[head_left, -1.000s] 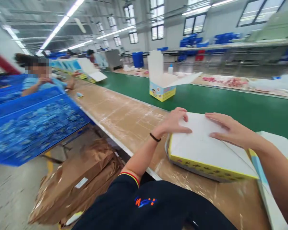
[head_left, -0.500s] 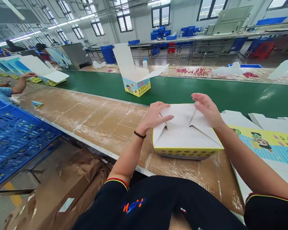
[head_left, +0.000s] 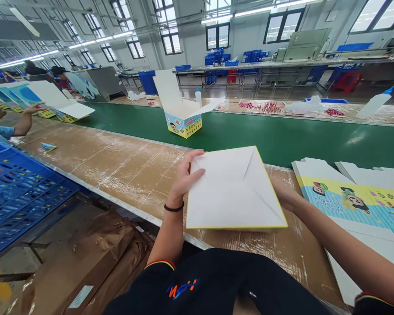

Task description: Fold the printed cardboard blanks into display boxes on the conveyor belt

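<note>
A cardboard box (head_left: 231,192) is tilted up before me, its plain white square face with yellow edges turned my way. Creases run in from that face's corners on the right. My left hand (head_left: 185,177) grips the left edge, thumb lying on the white face and fingers around the far side. At the right side, my right hand (head_left: 281,192) bears against the box, its fingers hidden behind it. Beyond, on the green belt, stands an open printed box (head_left: 185,124) with its white flaps raised.
Flat printed box blanks (head_left: 357,197) are stacked at my right. A blue crate (head_left: 22,197) stands at left above brown wrapping (head_left: 95,267). A small printed scrap (head_left: 48,147) lies on the table. Glue bottles (head_left: 376,104) stand past the belt (head_left: 282,135). A co-worker's hands (head_left: 29,114) are far left.
The box has been tilted and turned, so a smooth white face shows instead of folded flaps with gaps. My left hand moved left to its edge; my right hand dropped down its right side.
</note>
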`<state>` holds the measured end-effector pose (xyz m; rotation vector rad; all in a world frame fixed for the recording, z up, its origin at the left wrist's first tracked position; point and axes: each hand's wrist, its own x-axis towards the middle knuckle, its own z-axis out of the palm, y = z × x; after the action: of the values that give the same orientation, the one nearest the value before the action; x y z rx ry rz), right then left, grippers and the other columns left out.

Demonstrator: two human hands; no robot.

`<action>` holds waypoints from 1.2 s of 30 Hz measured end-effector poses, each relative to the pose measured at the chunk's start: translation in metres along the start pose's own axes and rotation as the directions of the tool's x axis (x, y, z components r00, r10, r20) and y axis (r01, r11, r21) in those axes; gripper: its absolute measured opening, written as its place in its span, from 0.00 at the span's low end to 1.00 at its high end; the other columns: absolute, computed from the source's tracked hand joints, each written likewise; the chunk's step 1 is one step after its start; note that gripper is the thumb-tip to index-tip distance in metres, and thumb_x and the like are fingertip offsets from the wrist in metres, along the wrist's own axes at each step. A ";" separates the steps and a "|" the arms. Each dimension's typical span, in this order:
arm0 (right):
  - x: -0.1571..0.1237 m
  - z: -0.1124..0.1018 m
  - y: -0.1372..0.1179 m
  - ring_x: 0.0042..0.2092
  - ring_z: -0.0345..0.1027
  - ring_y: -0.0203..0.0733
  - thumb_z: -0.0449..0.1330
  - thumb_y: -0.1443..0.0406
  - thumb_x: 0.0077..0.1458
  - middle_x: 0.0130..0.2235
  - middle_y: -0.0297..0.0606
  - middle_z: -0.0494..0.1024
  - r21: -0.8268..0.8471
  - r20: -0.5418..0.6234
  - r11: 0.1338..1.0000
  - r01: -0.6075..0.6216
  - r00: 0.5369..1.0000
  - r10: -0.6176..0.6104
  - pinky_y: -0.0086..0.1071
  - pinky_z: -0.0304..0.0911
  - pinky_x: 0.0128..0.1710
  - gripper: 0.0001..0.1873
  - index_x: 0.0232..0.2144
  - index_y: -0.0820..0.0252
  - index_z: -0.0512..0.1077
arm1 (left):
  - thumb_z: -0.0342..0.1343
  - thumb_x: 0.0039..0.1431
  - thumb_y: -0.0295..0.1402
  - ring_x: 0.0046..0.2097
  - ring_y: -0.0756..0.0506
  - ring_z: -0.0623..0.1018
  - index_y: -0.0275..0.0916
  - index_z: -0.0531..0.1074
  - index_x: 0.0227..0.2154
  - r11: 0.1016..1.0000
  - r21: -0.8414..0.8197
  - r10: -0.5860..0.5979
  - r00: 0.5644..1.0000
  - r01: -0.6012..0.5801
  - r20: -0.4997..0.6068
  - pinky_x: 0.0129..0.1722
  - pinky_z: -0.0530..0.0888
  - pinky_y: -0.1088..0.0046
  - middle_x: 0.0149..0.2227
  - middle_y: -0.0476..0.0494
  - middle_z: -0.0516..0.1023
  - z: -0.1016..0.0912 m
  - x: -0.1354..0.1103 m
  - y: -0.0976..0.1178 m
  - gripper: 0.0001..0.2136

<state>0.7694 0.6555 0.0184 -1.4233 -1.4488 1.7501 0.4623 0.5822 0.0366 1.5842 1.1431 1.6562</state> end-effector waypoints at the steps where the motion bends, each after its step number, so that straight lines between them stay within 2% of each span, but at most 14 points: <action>1: -0.001 -0.001 0.007 0.47 0.73 0.37 0.70 0.41 0.38 0.51 0.43 0.76 0.055 0.078 0.995 -0.082 0.994 0.078 0.25 0.71 0.38 0.38 0.45 0.61 0.74 | 0.65 0.53 0.34 0.61 0.38 0.72 0.38 0.74 0.50 0.999 -0.052 0.004 0.999 -0.006 -0.038 0.63 0.67 0.62 0.58 0.36 0.74 -0.004 -0.005 0.001 0.20; 4: -0.002 -0.003 0.007 0.43 0.73 0.32 0.74 0.47 0.32 0.50 0.42 0.77 0.226 0.107 0.959 -0.174 0.982 0.153 0.23 0.72 0.40 0.38 0.43 0.62 0.73 | 0.68 0.52 0.36 0.59 0.38 0.75 0.39 0.77 0.48 0.984 -0.166 0.041 0.993 -0.060 -0.114 0.60 0.70 0.63 0.55 0.37 0.76 -0.009 -0.014 0.003 0.19; 7: -0.004 -0.007 -0.028 0.39 0.73 0.30 0.77 0.51 0.26 0.46 0.41 0.78 0.313 0.005 0.950 -0.025 1.000 0.024 0.24 0.73 0.39 0.40 0.42 0.63 0.72 | 0.69 0.50 0.39 0.58 0.38 0.74 0.40 0.77 0.49 0.961 -0.242 0.077 0.972 -0.131 -0.223 0.60 0.71 0.62 0.56 0.36 0.75 -0.009 -0.008 -0.004 0.23; 9: -0.006 -0.010 -0.063 0.36 0.71 0.29 0.79 0.51 0.18 0.45 0.41 0.78 0.329 -0.117 0.928 0.173 0.983 -0.141 0.24 0.72 0.37 0.47 0.43 0.62 0.71 | 0.68 0.50 0.40 0.57 0.40 0.75 0.40 0.76 0.48 0.939 -0.294 0.054 0.924 -0.176 -0.379 0.59 0.71 0.62 0.54 0.36 0.76 -0.006 0.000 -0.020 0.23; 12: -0.002 -0.014 -0.113 0.33 0.69 0.26 0.80 0.51 0.09 0.39 0.39 0.78 0.219 -0.320 0.822 0.526 0.835 -0.448 0.21 0.69 0.35 0.51 0.40 0.63 0.70 | 0.65 0.44 0.40 0.48 0.44 0.76 0.39 0.74 0.40 0.941 -0.333 -0.153 0.801 -0.061 -0.579 0.53 0.72 0.66 0.44 0.40 0.77 0.009 0.006 -0.057 0.19; 13: 0.003 -0.014 -0.126 0.33 0.69 0.25 0.80 0.52 0.12 0.38 0.38 0.78 0.143 -0.335 0.783 0.605 0.774 -0.537 0.19 0.68 0.34 0.48 0.39 0.64 0.71 | 0.65 0.41 0.39 0.45 0.46 0.76 0.38 0.72 0.38 0.936 -0.350 -0.253 0.769 0.041 -0.587 0.51 0.72 0.68 0.41 0.42 0.76 0.018 0.005 -0.070 0.19; 15: 0.020 -0.014 -0.146 0.33 0.68 0.24 0.76 0.55 0.25 0.36 0.37 0.77 -0.070 -0.291 0.748 0.660 0.703 -0.648 0.18 0.67 0.35 0.36 0.37 0.67 0.72 | 0.63 0.37 0.39 0.41 0.47 0.75 0.38 0.72 0.35 0.890 -0.386 -0.420 0.763 0.242 -0.492 0.47 0.72 0.70 0.38 0.43 0.76 0.037 -0.002 -0.088 0.19; 18: 0.060 -0.012 -0.160 0.37 0.69 0.25 0.64 0.64 0.47 0.43 0.38 0.78 -0.513 -0.268 0.730 0.451 0.724 -0.636 0.22 0.70 0.46 0.19 0.43 0.67 0.77 | 0.64 0.36 0.39 0.35 0.48 0.74 0.36 0.74 0.33 0.842 -0.395 -0.498 0.810 0.366 -0.309 0.38 0.71 0.71 0.34 0.43 0.76 0.064 -0.017 -0.099 0.18; 20: 0.089 -0.013 -0.161 0.47 0.72 0.28 0.57 0.67 0.56 0.52 0.37 0.76 -0.736 -0.319 0.648 0.198 0.743 -0.589 0.27 0.69 0.61 0.21 0.52 0.60 0.76 | 0.65 0.36 0.39 0.33 0.48 0.74 0.35 0.75 0.32 0.828 -0.381 -0.508 0.837 0.411 -0.201 0.36 0.70 0.72 0.31 0.44 0.76 0.075 -0.024 -0.098 0.18; 23: 0.124 -0.016 -0.155 0.60 0.69 0.38 0.49 0.67 0.62 0.59 0.38 0.72 -0.839 -0.344 0.544 -0.011 0.785 -0.514 0.38 0.63 0.70 0.25 0.59 0.54 0.73 | 0.66 0.36 0.38 0.33 0.49 0.73 0.35 0.75 0.33 0.811 -0.345 -0.530 0.843 0.473 -0.091 0.36 0.69 0.73 0.28 0.46 0.75 0.079 -0.030 -0.100 0.19; 26: 0.142 -0.018 -0.139 0.63 0.65 0.47 0.47 0.70 0.60 0.59 0.46 0.71 -0.863 -0.324 0.503 -0.052 0.820 -0.472 0.47 0.59 0.71 0.28 0.59 0.61 0.72 | 0.67 0.36 0.39 0.32 0.49 0.72 0.35 0.74 0.34 0.806 -0.309 -0.547 0.835 0.505 -0.061 0.36 0.68 0.74 0.29 0.46 0.76 0.076 -0.031 -0.107 0.20; 31: 0.136 -0.019 -0.098 0.75 0.44 0.49 0.51 0.67 0.59 0.71 0.49 0.51 -0.897 -0.280 0.442 0.010 0.761 -0.586 0.46 0.39 0.80 0.38 0.70 0.71 0.55 | 0.67 0.39 0.38 0.34 0.48 0.74 0.35 0.76 0.35 0.813 -0.243 -0.558 0.827 0.529 -0.063 0.38 0.70 0.73 0.30 0.45 0.77 0.069 -0.034 -0.111 0.19; 34: 0.113 -0.041 -0.065 0.73 0.48 0.46 0.51 0.61 0.62 0.69 0.45 0.55 -0.875 -0.320 0.485 0.006 0.744 -0.587 0.44 0.47 0.78 0.35 0.69 0.63 0.59 | 0.69 0.39 0.38 0.35 0.48 0.76 0.35 0.77 0.35 0.811 -0.245 -0.555 0.831 0.531 -0.036 0.40 0.73 0.72 0.35 0.43 0.79 0.063 -0.037 -0.105 0.18; 36: 0.090 -0.073 -0.039 0.71 0.53 0.45 0.50 0.58 0.63 0.67 0.45 0.59 -0.813 -0.460 0.567 -0.137 0.747 -0.479 0.42 0.52 0.76 0.32 0.67 0.61 0.63 | 0.71 0.38 0.38 0.35 0.48 0.77 0.35 0.77 0.35 0.778 -0.288 -0.582 0.813 0.559 0.005 0.40 0.75 0.72 0.37 0.44 0.79 0.060 -0.037 -0.101 0.20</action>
<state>0.7926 0.7753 0.0230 -1.9224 -1.9449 0.2273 0.5103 0.6096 -0.0734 0.8696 1.2168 1.3929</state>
